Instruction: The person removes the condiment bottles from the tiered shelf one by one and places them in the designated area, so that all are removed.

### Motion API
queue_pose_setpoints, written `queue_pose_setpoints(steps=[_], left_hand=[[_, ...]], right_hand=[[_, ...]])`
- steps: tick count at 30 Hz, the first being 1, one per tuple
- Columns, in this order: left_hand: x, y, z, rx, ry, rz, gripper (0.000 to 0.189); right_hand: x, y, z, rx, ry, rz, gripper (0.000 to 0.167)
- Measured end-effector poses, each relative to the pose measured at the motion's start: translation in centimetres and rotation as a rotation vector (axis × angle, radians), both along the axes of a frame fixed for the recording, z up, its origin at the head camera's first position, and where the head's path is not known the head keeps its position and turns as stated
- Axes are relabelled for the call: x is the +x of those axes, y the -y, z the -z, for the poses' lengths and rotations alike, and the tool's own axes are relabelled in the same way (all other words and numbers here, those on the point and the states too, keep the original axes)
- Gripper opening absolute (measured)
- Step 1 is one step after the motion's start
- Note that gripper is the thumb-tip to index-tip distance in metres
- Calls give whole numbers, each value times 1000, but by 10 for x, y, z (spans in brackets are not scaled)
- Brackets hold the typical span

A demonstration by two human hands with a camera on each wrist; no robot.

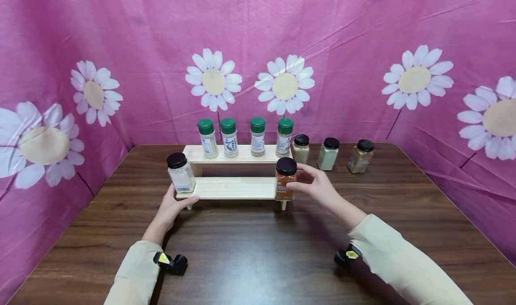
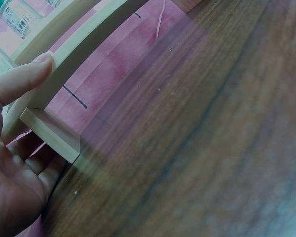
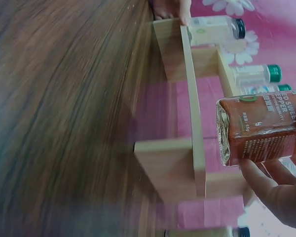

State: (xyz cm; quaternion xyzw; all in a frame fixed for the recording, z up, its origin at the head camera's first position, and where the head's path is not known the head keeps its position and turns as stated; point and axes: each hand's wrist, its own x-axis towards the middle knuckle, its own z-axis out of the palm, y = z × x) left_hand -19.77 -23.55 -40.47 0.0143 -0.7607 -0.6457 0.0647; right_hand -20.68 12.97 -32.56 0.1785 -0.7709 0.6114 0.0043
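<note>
A two-tier wooden spice rack [image 1: 235, 187] stands on the table. My left hand [image 1: 166, 210] grips the left end of its lower tier; in the left wrist view the thumb [image 2: 27, 81] lies on the shelf's front edge, with the fingers around the end below. A black-capped jar of pale contents [image 1: 182, 175] stands on that tier beside the hand. My right hand [image 1: 316, 188] holds a black-capped jar of red sweet pepper [image 1: 285, 184] upright at the tier's right end. In the right wrist view a small gap shows between the jar's base and the shelf.
Several green-capped shakers [image 1: 258, 137] stand on the upper tier. To the right of the rack, three black-capped jars, among them a brown one [image 1: 360, 157] farthest right, stand on the dark wooden table [image 1: 250, 251]. A pink flowered cloth [image 1: 342, 27] hangs behind.
</note>
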Motion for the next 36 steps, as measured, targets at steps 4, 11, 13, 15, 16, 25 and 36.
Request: queue_pose_setpoints(steps=[4,11,13,15,16,25,36], left_hand=[[-1,0,1,-2,-4,-2,74],[-2,1,3,-5,-11,2,75],[-2,1,3,-8,-9,4,75],[-2,1,3,-6,-9,3,75],[-2,1,3,-5,-8,3,75],[-3,2,4,-1,-2,2,75],[-2,1,2,0,-7,4,74]], right_hand=[[1,-17,2,-3,-5,17,50],[-3,-45,3,56,3,74,54],[-5,-51,4,47,12,78,54],[-7,-55,5,34,17,77,54],[-9,-57,6,16,20,71,53],[-36,-72,33,-127,55,-15,49],[-48,-66,26,-46,89,8,47]])
